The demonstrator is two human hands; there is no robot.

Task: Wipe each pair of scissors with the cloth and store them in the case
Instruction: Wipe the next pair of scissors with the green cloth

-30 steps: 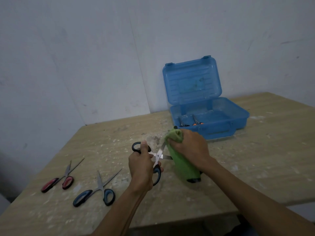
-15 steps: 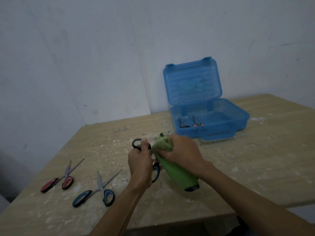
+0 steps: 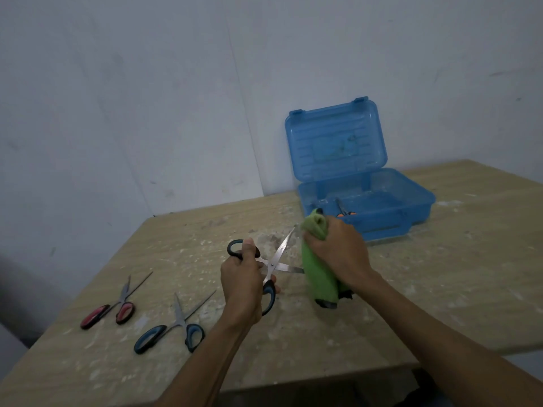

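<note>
Two bare forearms are showing in the head view, both reaching in from the near edge. The left hand (image 3: 244,277) and the right hand (image 3: 338,254) are wearing nothing: no gloves, rings, watch or bands are showing. Neither arm is wearing a sleeve over the part that is showing, from wrist back to the near edge. The left thumbnail is showing short and plain. The knuckles of the right hand are facing the camera.
</note>
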